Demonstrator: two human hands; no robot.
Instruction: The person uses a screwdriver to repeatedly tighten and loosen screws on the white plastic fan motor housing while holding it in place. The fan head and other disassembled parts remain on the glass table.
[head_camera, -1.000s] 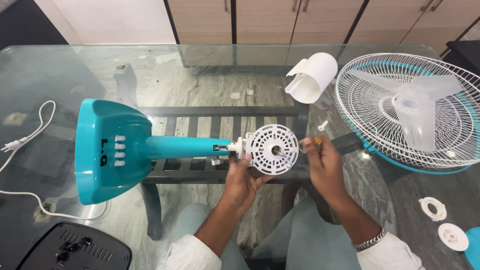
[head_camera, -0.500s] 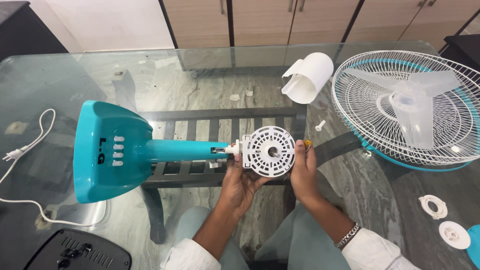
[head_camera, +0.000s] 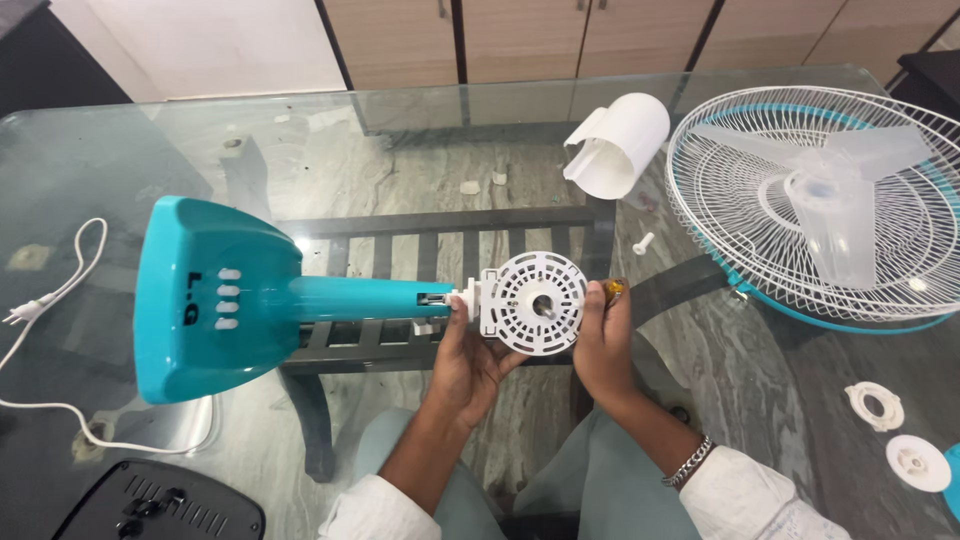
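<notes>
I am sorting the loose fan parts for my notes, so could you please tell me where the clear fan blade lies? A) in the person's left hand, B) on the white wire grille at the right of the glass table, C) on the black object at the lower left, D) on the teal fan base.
B: the clear fan blade rests on the white wire grille at the right of the glass table, away from both hands.

Glass table (head_camera: 300, 130); wooden cabinets (head_camera: 520, 35) behind.

Bare glass table (head_camera: 420, 140) ahead free; fan guard (head_camera: 830, 200) crowds right, teal base (head_camera: 210, 295) left.
</notes>
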